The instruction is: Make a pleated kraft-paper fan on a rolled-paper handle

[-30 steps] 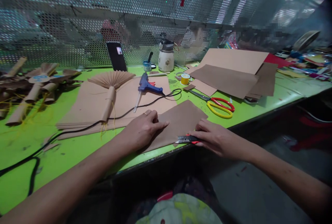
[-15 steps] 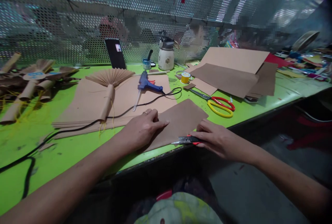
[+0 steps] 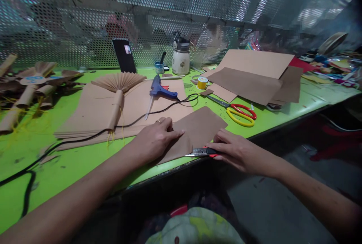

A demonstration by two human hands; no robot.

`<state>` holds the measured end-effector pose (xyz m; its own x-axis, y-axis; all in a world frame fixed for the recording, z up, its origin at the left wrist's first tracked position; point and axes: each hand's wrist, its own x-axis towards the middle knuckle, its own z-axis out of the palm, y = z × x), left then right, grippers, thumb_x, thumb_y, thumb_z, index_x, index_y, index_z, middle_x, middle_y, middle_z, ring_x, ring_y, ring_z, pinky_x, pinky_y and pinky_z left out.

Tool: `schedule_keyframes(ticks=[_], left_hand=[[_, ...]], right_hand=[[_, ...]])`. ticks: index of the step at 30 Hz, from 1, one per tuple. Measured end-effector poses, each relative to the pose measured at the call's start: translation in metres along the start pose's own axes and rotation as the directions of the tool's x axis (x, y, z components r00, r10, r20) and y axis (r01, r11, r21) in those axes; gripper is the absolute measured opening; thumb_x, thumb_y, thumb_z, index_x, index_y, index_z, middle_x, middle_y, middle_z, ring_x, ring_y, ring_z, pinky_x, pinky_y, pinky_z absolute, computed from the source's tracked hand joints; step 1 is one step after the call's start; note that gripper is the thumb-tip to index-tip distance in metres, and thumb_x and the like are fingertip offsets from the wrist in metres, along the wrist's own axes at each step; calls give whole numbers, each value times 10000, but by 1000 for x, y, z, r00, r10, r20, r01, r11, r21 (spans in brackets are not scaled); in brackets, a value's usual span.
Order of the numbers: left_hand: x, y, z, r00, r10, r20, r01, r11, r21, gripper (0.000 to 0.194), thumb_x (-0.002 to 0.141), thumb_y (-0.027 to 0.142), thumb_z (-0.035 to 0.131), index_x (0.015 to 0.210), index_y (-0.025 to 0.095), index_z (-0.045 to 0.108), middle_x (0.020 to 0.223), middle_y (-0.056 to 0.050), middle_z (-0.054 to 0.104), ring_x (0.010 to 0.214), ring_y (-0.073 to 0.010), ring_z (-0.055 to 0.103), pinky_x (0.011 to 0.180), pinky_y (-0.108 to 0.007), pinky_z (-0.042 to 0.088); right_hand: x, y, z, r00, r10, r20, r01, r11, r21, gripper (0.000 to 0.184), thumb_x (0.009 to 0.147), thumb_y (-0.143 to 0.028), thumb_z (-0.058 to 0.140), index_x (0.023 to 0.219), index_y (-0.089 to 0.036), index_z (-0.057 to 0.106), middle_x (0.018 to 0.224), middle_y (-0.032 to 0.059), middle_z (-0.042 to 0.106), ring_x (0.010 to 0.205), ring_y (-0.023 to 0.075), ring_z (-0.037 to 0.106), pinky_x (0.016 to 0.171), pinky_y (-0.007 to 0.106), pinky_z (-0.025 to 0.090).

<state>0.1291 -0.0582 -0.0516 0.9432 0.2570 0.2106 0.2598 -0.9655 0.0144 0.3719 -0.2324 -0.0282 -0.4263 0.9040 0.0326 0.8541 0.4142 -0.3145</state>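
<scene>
My left hand presses down a folded sheet of brown paper at the table's front edge. Its thumb lies along the paper, while the other fingers curl, partly hidden behind the hand. In my right hand, closed round it, is a box cutter with a red and black handle. The metal blade points left and lies against the paper's near edge, where a flap stands slightly raised. Beyond the paper sit a blue glue gun and scissors with red and yellow handles.
A pleated paper fan piece rests on stacked tan sheets, crossed by a black cord. Larger brown sheets lie at right. Behind stand a phone, a bottle and a yellow spool. Finished paper figures lie left.
The box cutter's blade has shifted slightly left along the paper's edge, and the flap beside it has lifted. My left hand stays in nearly the same place on the paper.
</scene>
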Motion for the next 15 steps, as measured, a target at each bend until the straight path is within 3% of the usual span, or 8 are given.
schedule_keyframes(ticks=[8,15], left_hand=[[-1,0,-1,1000,-9,19,9,1000,7,380,977,289,368,1302,343,559,957,-73,491,745,-183,491,612,-287,348],[0,1,-1,999,-27,27,27,1000,7,377,984,307,354,1288,351,574,962,-70,493,747,-181,486,612,-280,328]], right_hand=[[21,-11,-5,999,-23,24,23,1000,-10,329,971,-247,415,1237,-145,580,982,120,518,865,208,463,757,327,450],[12,-8,-4,999,-2,50,1,1000,24,329,975,-264,419,1242,-151,574,986,112,517,888,209,470,774,330,446]])
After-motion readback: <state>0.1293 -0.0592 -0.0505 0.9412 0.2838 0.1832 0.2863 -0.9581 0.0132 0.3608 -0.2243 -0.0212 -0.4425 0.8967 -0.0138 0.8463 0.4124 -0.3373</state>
